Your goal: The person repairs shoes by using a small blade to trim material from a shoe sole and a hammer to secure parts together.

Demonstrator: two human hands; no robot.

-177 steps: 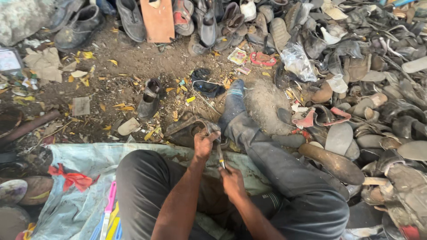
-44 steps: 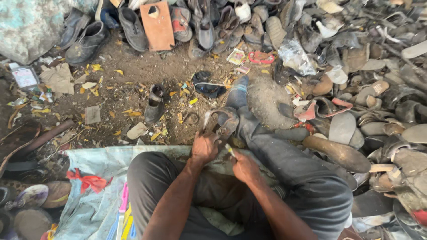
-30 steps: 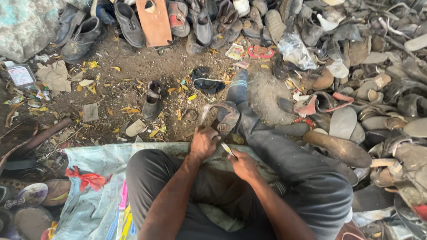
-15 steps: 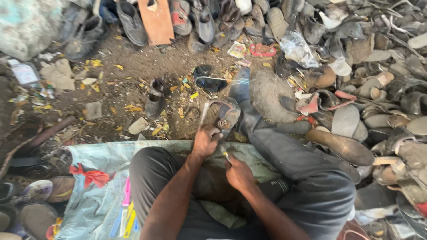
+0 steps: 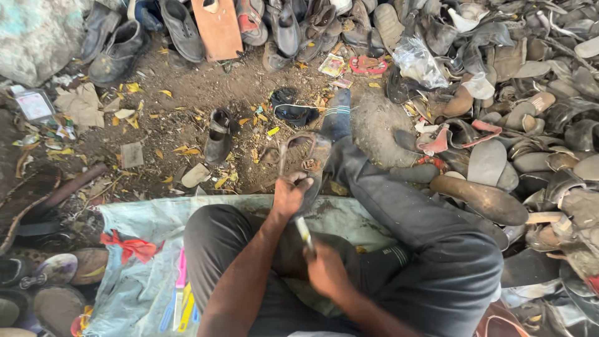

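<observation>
left hand [image 5: 291, 195]: closed round heel end of worn sandal [image 5: 307, 161], holding it above dirt ground [image 5: 187, 106], just beside outstretched leg [image 5: 399, 206]
right hand [image 5: 326, 269]: fisted on small pale-handled tool [image 5: 303, 229], tip aimed at sandal's near end, contact unclear
sandal: sole tilted up, straps toward camera, in front of lap
seat: pale sack [image 5: 140, 249] spread on ground, under bent knee
right side: heap of old shoes and soles [image 5: 530, 125]
far edge: row of dark shoes [image 5: 181, 28], brown board [image 5: 216, 28]
middle ground: lone black shoe [image 5: 218, 134]
</observation>
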